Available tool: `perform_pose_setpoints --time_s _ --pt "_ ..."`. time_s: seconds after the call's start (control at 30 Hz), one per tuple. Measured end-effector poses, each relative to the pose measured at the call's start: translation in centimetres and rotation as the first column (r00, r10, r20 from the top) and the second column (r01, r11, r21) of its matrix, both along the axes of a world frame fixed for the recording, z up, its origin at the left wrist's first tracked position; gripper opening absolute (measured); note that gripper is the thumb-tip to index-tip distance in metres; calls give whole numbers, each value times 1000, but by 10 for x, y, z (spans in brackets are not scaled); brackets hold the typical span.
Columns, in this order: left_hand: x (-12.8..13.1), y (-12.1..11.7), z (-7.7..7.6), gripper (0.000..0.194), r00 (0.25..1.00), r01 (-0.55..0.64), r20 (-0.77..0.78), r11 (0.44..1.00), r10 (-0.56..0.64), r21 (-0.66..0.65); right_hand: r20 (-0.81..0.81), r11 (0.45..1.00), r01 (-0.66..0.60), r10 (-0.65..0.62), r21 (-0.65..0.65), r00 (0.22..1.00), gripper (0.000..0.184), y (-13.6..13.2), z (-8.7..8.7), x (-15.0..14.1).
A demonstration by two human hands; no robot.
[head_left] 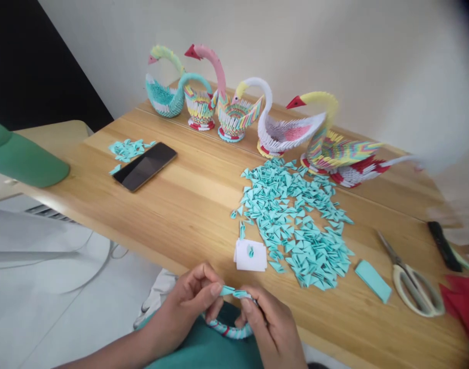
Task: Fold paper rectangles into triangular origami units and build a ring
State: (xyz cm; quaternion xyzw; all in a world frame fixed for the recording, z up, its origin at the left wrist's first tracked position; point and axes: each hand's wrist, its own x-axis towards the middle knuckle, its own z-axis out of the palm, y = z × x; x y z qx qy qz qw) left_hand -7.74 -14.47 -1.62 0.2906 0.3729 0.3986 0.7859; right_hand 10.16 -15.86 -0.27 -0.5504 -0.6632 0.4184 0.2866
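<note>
Between finger and thumb of my left hand (198, 294) is a folded teal paper triangle (227, 290). My right hand (271, 320) is closed on a curved chain of folded paper pieces (234, 332), teal and white with thin red marks. The chain bends below both hands above my lap, and fingers hide parts of it. Its upper end meets or nearly meets the triangle; I cannot tell if they are joined. Just beyond my hands lies a small stack of white paper (251, 260) with a tiny teal piece on top. A big pile of teal triangles (296, 215) spreads behind it.
Several folded-paper swans (234, 120) line the back of the wooden table (196, 205). A phone (145, 166) lies left beside a smaller teal heap (129, 149). Rightward are a teal paper strip (372, 280), scissors (414, 287), a black-handled tool (444, 246) and red paper (463, 302).
</note>
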Motion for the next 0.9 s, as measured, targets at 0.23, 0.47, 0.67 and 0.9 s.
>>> perform_pose_setpoints --time_s 0.23,0.47,0.67,0.9 --pt "-13 -9 10 31 988 22 -154 998 -13 55 105 990 -123 116 68 988 16 0 -1 4" --pt "-19 -15 9 24 929 103 -371 969 -13 226 143 972 -219 206 83 968 17 2 1 5" --pt "-22 -16 9 20 890 157 -457 939 -1 305 156 958 -271 254 99 955 17 3 3 4" --pt "-24 -14 11 16 874 170 -486 928 14 333 175 947 -303 283 105 943 15 3 4 4"
